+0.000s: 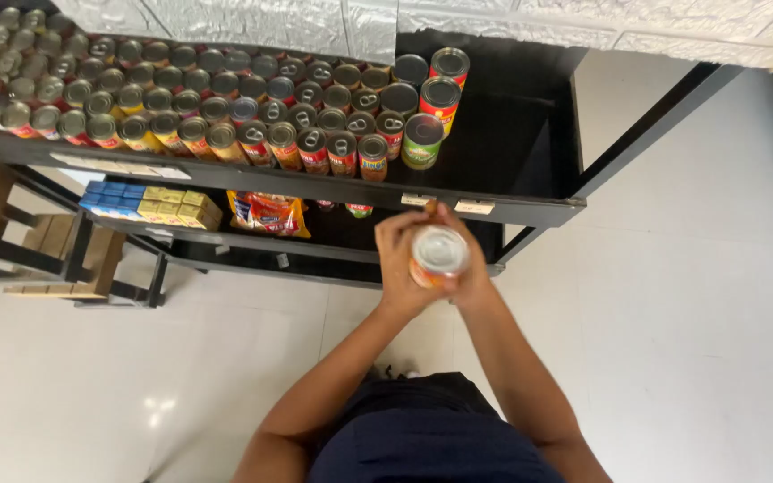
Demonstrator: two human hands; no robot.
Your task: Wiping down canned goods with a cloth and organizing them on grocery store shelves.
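A black metal shelf (pixel 494 210) stands against a white brick-pattern wall (pixel 252 22) on a pale tiled floor (pixel 691 322). Its top level carries tightly packed rows of cans (pixel 216 107) from 9 to 12 o'clock, with bare black board at the 1 o'clock end. On the level below sit blue and yellow boxes (pixel 149 204) and a bright snack bag (pixel 268 213); cardboard boxes (pixel 69 259) lie at 9 o'clock.

Just in front of the shelf edge, at centre, both hands hold one can (pixel 438 255) upright, its silver lid facing up. The left hand (pixel 398 259) wraps its fingers (pixel 394 234) closed round the can's left side; the right hand (pixel 471 268) curls snugly round the right side.
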